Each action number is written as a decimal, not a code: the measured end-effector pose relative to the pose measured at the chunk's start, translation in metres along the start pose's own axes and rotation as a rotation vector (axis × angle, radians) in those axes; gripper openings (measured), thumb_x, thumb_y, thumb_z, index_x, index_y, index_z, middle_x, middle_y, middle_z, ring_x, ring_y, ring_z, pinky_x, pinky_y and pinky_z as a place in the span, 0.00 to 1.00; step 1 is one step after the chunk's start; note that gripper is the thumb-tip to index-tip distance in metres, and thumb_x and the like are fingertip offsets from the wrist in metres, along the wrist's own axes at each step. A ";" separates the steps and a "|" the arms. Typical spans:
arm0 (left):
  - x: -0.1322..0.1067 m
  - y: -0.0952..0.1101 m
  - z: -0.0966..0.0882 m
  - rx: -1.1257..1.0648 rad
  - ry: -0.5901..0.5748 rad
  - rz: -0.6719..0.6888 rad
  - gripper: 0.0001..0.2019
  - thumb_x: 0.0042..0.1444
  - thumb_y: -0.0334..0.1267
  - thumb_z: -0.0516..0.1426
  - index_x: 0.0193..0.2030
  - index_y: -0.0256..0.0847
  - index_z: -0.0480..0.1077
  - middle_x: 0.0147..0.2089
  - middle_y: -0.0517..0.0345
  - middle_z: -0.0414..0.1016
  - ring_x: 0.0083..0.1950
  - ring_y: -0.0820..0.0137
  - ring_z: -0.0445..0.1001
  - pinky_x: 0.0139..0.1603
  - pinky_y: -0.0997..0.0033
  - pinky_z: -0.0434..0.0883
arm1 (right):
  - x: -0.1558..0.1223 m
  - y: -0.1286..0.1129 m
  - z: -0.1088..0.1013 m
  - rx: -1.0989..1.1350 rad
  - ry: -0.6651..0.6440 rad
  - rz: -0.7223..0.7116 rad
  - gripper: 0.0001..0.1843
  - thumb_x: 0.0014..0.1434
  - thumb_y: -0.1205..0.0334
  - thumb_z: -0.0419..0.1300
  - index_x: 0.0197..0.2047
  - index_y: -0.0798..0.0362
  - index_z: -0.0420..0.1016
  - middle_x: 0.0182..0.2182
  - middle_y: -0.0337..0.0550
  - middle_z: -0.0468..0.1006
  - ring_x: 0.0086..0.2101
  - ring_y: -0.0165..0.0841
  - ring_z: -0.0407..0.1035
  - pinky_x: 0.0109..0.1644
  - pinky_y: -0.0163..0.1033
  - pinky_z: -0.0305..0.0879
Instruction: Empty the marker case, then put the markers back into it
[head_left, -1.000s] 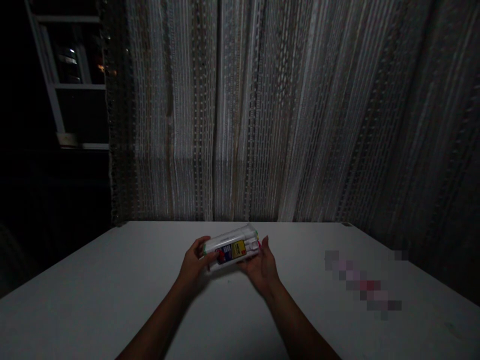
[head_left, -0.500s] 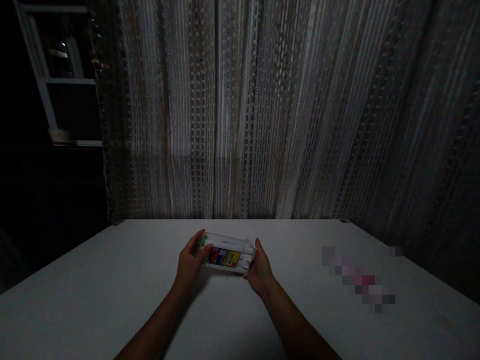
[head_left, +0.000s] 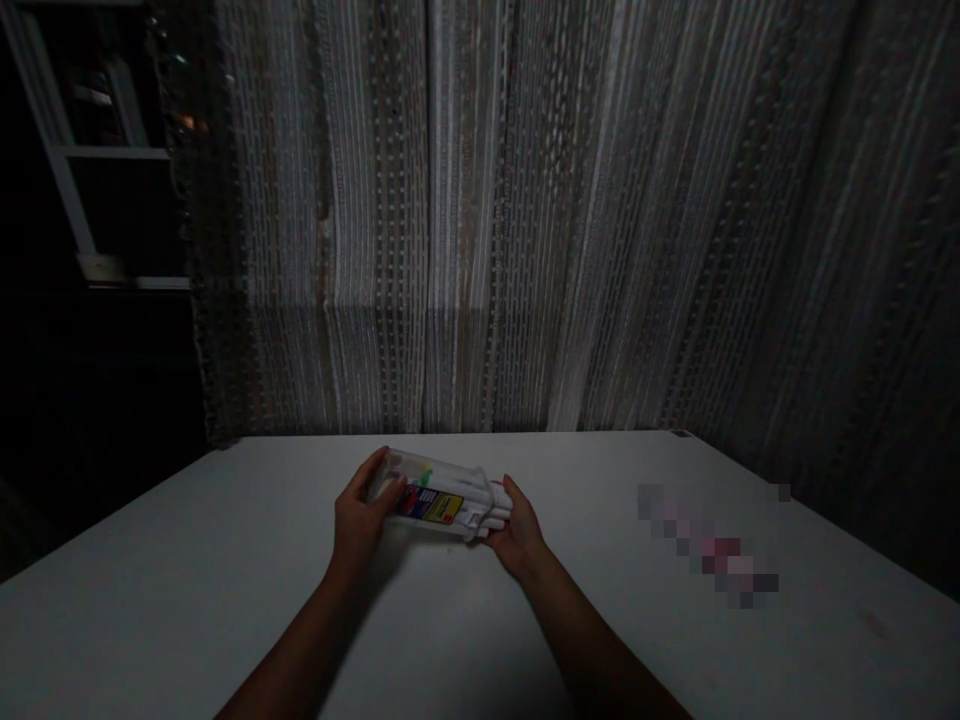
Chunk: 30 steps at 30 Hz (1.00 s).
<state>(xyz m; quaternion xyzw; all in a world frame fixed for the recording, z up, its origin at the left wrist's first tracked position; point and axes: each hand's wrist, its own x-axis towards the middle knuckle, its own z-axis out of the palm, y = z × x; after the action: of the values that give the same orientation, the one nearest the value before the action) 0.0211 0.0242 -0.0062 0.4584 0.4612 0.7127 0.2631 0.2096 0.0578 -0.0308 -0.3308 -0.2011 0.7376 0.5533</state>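
Both my hands hold a clear plastic pack of markers [head_left: 439, 495] just above a white table [head_left: 225, 580]. The pack has a blue, red and yellow label on its side and lies crosswise, tilted down to the right. My left hand [head_left: 358, 520] grips its left end, thumb on the front face. My right hand [head_left: 514, 528] closes round the right end, where several white marker ends stick out of the pack past its edge.
A pale striped curtain [head_left: 525, 220] hangs right behind the table's far edge. A dark window with a white frame [head_left: 75, 200] lies at the upper left. A blurred-out patch [head_left: 709, 545] lies on the table to the right.
The pack has turned from tilted up at the right to tilted down at the right and shifted slightly left. White marker ends now stick out at the right end by my right hand.
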 end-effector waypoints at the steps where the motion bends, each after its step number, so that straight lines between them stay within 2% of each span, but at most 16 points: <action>1: 0.000 0.001 -0.001 0.005 0.002 0.004 0.32 0.38 0.49 0.63 0.51 0.37 0.67 0.50 0.48 0.71 0.50 0.57 0.70 0.51 0.58 0.67 | -0.001 -0.001 0.000 0.003 -0.002 0.002 0.14 0.59 0.51 0.49 0.29 0.51 0.65 0.18 0.34 0.71 0.18 0.28 0.63 0.25 0.35 0.60; 5: 0.000 0.000 -0.001 0.029 0.008 0.016 0.31 0.39 0.50 0.62 0.51 0.38 0.67 0.51 0.48 0.71 0.51 0.57 0.69 0.51 0.57 0.67 | -0.002 -0.002 0.002 -0.049 0.010 0.056 0.14 0.58 0.51 0.49 0.30 0.52 0.66 0.20 0.36 0.73 0.20 0.30 0.66 0.28 0.38 0.64; 11: -0.002 -0.001 0.000 0.072 0.042 0.027 0.31 0.40 0.51 0.61 0.51 0.38 0.67 0.50 0.48 0.70 0.51 0.56 0.68 0.53 0.54 0.65 | -0.002 -0.002 0.002 -0.267 -0.007 0.136 0.17 0.56 0.49 0.52 0.34 0.55 0.69 0.23 0.41 0.74 0.24 0.33 0.69 0.31 0.43 0.67; 16: 0.000 0.003 -0.002 0.057 0.104 0.072 0.29 0.39 0.49 0.62 0.49 0.38 0.67 0.51 0.48 0.70 0.53 0.57 0.68 0.55 0.55 0.64 | -0.002 -0.005 0.002 -0.291 -0.001 0.170 0.15 0.56 0.52 0.52 0.30 0.55 0.68 0.19 0.38 0.71 0.20 0.29 0.65 0.25 0.36 0.64; 18: 0.000 0.004 -0.003 0.055 0.119 0.078 0.29 0.40 0.49 0.61 0.49 0.37 0.67 0.50 0.47 0.70 0.52 0.57 0.68 0.54 0.55 0.64 | -0.002 -0.005 0.001 -0.274 -0.022 0.172 0.15 0.57 0.51 0.52 0.30 0.55 0.68 0.20 0.38 0.72 0.21 0.30 0.66 0.25 0.37 0.64; 23: -0.003 0.006 0.000 0.072 0.110 0.055 0.28 0.40 0.50 0.61 0.48 0.37 0.68 0.48 0.48 0.71 0.50 0.57 0.69 0.50 0.57 0.67 | -0.003 -0.001 0.003 -0.259 -0.054 0.152 0.14 0.54 0.52 0.55 0.33 0.55 0.69 0.23 0.40 0.73 0.23 0.30 0.67 0.27 0.38 0.66; 27: -0.005 0.006 0.001 0.060 0.094 0.070 0.28 0.40 0.50 0.61 0.48 0.37 0.68 0.49 0.48 0.71 0.50 0.58 0.69 0.51 0.58 0.67 | -0.004 -0.001 0.005 -0.258 -0.037 0.089 0.10 0.49 0.56 0.59 0.31 0.54 0.69 0.20 0.37 0.72 0.21 0.29 0.65 0.22 0.34 0.62; 30: -0.003 0.006 -0.001 0.058 0.100 0.089 0.28 0.40 0.50 0.61 0.48 0.38 0.68 0.49 0.49 0.71 0.51 0.59 0.69 0.52 0.60 0.66 | -0.002 -0.005 0.003 -0.252 -0.013 0.090 0.09 0.50 0.57 0.58 0.29 0.54 0.68 0.18 0.35 0.70 0.18 0.27 0.63 0.19 0.31 0.58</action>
<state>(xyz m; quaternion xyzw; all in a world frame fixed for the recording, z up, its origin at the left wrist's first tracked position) 0.0221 0.0189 -0.0020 0.4497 0.4732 0.7321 0.1946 0.2113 0.0578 -0.0243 -0.4017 -0.2806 0.7326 0.4725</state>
